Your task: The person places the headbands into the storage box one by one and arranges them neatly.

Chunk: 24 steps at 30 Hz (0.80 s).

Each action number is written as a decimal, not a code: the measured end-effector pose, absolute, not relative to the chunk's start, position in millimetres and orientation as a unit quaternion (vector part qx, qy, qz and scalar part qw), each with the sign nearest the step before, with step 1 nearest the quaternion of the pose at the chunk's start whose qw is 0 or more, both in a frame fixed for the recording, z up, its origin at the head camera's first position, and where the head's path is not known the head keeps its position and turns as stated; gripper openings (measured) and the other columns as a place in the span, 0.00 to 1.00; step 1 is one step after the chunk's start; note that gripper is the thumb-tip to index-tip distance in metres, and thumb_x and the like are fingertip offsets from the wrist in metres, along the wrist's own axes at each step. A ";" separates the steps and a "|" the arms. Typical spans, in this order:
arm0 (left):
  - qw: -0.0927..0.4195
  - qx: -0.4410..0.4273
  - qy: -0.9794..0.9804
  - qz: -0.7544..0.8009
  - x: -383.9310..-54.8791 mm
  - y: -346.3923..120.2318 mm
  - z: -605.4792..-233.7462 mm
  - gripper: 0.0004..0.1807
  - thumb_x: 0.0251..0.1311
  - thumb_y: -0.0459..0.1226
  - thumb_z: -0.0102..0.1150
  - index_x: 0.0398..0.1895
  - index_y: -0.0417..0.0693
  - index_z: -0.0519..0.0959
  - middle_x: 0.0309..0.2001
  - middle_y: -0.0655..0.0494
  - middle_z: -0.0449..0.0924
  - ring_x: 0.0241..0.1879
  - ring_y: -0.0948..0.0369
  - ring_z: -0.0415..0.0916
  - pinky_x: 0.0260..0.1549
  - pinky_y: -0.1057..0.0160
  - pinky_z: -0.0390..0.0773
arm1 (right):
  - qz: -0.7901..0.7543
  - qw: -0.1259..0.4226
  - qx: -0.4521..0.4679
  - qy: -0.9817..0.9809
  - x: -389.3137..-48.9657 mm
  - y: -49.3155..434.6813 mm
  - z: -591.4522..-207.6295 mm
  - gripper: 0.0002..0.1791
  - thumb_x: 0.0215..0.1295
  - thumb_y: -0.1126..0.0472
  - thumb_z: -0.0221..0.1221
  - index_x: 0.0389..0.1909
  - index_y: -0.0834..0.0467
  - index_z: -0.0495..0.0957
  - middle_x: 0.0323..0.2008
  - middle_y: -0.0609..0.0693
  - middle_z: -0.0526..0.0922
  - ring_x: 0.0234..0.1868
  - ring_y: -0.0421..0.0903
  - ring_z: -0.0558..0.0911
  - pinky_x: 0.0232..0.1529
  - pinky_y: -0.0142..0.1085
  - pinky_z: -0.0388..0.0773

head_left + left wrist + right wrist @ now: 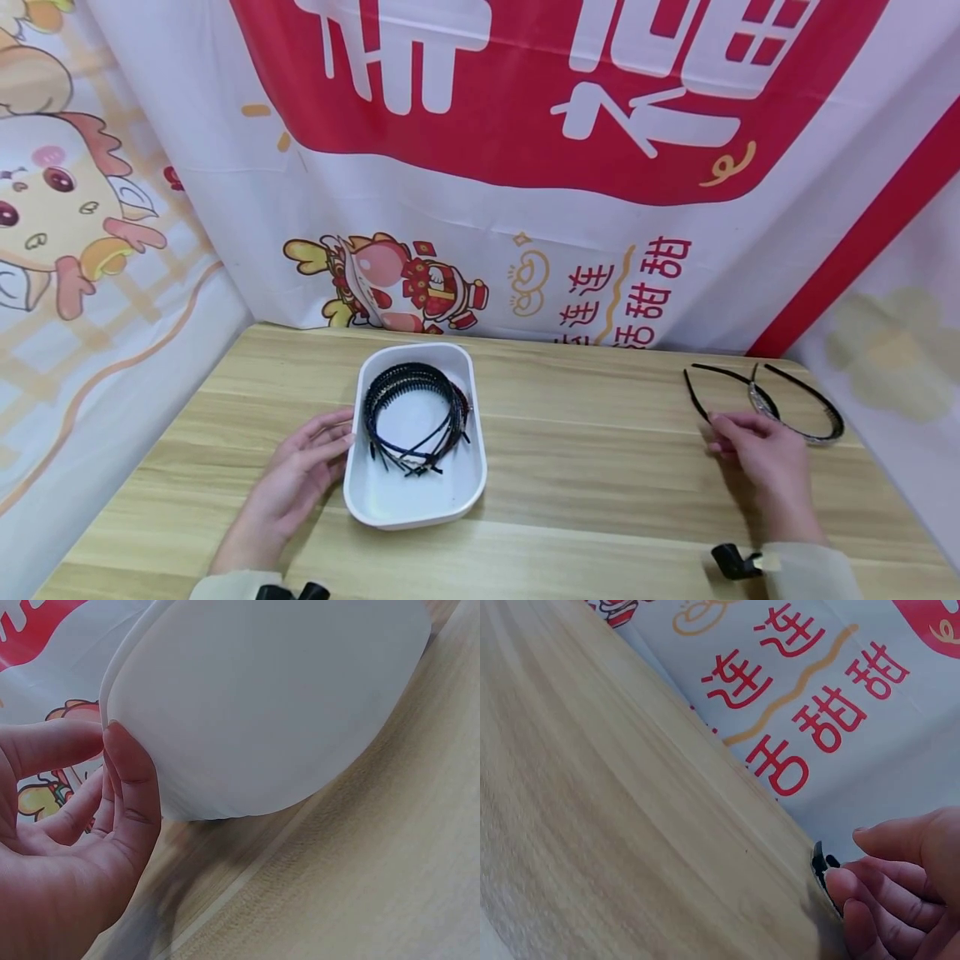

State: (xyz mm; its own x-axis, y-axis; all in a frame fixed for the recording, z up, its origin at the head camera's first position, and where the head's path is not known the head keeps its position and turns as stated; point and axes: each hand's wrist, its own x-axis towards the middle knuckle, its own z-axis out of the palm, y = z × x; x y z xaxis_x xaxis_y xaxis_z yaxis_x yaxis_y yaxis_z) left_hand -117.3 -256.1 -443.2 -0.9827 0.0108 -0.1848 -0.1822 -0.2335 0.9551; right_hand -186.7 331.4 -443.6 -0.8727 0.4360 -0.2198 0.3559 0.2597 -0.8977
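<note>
A white plastic box stands on the table and holds a nested stack of dark, toothed headbands. Against its left side rests my left hand; loosely bent fingers touch the rim and outer wall, as the left wrist view also shows on the box. Far to the right, my right hand pinches a thin black headband on the table, its fingers hiding part of the band. Only a short dark end of it shows beside the fingertips in the right wrist view. Another headband, partly glittery, lies there, overlapping the first.
The wooden table ends at a printed cloth hanging along the back, with red and white lettering. More cloth hangs at the left side and on the right. A dark wrist mount sits on my right sleeve.
</note>
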 end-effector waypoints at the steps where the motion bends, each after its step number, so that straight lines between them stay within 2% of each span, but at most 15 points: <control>1: 0.062 -0.070 0.616 0.782 -117.3 -256.1 -443.2 0.19 0.75 0.27 0.55 0.61 0.56 0.78 0.52 0.64 0.87 0.53 0.66 0.84 0.56 0.64 0.85 | 0.534 0.036 -0.250 -0.807 -186.9 332.1 -444.3 0.17 0.72 0.50 0.69 0.51 0.58 0.87 0.25 0.33 0.86 0.26 0.38 0.88 0.32 0.30 0.87; 4: 0.063 -0.069 0.615 0.783 -117.5 -256.1 -443.3 0.18 0.75 0.27 0.55 0.61 0.56 0.78 0.51 0.64 0.87 0.53 0.66 0.84 0.56 0.64 0.85 | 0.528 0.032 -0.250 -0.811 -187.2 333.4 -445.9 0.24 0.73 0.49 0.68 0.59 0.64 0.83 0.25 0.33 0.87 0.26 0.39 0.89 0.32 0.30 0.87; 6: 0.064 -0.069 0.614 0.783 -117.9 -256.1 -443.5 0.18 0.75 0.27 0.55 0.61 0.56 0.78 0.52 0.64 0.87 0.53 0.66 0.84 0.57 0.64 0.85 | 0.528 0.031 -0.253 -0.810 -187.7 333.6 -446.8 0.26 0.74 0.49 0.67 0.61 0.64 0.82 0.25 0.33 0.87 0.27 0.39 0.90 0.32 0.30 0.87; 24: 0.063 -0.063 0.615 0.783 -118.6 -257.4 -445.9 0.19 0.75 0.27 0.55 0.61 0.58 0.78 0.52 0.64 0.87 0.53 0.65 0.84 0.56 0.64 0.86 | 0.498 0.030 -0.251 -0.829 -189.9 332.6 -452.8 0.27 0.76 0.51 0.65 0.65 0.66 0.80 0.26 0.34 0.88 0.27 0.35 0.89 0.31 0.28 0.86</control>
